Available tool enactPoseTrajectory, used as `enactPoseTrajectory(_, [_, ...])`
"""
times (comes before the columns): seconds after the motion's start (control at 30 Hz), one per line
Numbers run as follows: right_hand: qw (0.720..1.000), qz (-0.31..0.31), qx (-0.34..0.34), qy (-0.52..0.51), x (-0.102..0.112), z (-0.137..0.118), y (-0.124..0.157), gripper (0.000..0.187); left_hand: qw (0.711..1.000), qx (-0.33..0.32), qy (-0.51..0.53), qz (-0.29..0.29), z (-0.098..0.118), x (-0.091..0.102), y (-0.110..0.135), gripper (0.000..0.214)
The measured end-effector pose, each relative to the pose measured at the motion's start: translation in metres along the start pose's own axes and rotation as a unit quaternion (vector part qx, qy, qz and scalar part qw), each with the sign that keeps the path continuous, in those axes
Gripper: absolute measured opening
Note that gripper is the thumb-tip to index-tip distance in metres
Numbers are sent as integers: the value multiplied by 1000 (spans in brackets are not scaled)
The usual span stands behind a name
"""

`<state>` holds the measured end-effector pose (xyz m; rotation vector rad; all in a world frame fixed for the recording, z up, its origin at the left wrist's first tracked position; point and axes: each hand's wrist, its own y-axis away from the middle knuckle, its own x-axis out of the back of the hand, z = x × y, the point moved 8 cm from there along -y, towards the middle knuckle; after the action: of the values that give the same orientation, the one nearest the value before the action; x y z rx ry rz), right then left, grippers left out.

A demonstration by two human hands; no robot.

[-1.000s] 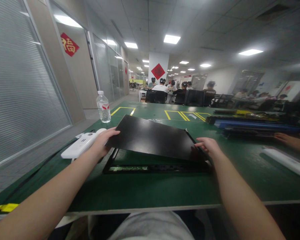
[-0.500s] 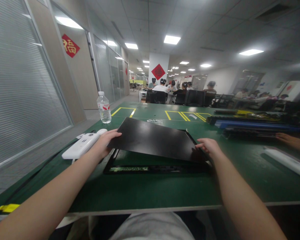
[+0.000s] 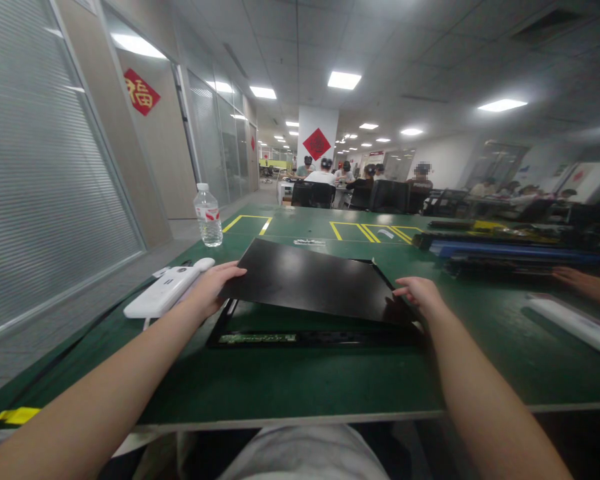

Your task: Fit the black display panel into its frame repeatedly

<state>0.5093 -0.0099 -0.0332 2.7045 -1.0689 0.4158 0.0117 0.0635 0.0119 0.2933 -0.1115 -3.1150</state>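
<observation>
A thin, flat black panel, like a display screen [image 3: 310, 277], lies tilted over a black rectangular frame [image 3: 330, 339]. Its left side is raised off the frame and its right side sits low. My left hand [image 3: 220, 283] grips the raised left edge, thumb on top and fingers underneath. At the right edge my right hand [image 3: 420, 295] is closed, its fingertips against the panel beside the frame's side; part of its grip is hidden. A strip of green circuit board [image 3: 257, 339] shows inside the frame's near edge.
On the green table [image 3: 300, 387], a white device [image 3: 163, 293] with a cable stands left, near a water bottle [image 3: 209, 217]. Dark and blue long parts [image 3: 500, 250] lie at the right, by another person's hand [image 3: 590, 287] and a white elongated object [image 3: 575, 323].
The panel's raised left side has dropped slightly and shifted a little to the right, along with my left hand. My right hand has barely moved.
</observation>
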Motion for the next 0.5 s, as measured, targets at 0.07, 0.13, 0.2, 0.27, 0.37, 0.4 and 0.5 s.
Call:
enactPoseTrajectory(0.07, [1000,4,5,7,1,-1,1,17,1000,3,14,-15,-1,-2,0,20])
enactPoseTrajectory(0.13, [1000,7,13,15,1,-1,1,16,1000,3,10,-13,-1,-2,0,18])
enactPoseTrajectory(0.2, [999,7,23,23,1,-1,0,16,1000,6,2,-3,-2,0,0,19])
enactPoseTrajectory(0.27, [999,10,35,36,1,-1,-1,16,1000,6,-6,-2,-2,0,0,20])
enactPoseTrajectory(0.37, [997,10,51,60,1,-1,-5,17,1000,5,-12,-18,-3,-1,-2,23])
enactPoseTrajectory(0.4, [996,9,56,69,1,0,-6,18,1000,5,-13,-23,-4,-1,-3,24])
enactPoseTrajectory(0.5, [992,10,73,101,1,0,-10,18,1000,6,-20,-23,-8,1,-7,22])
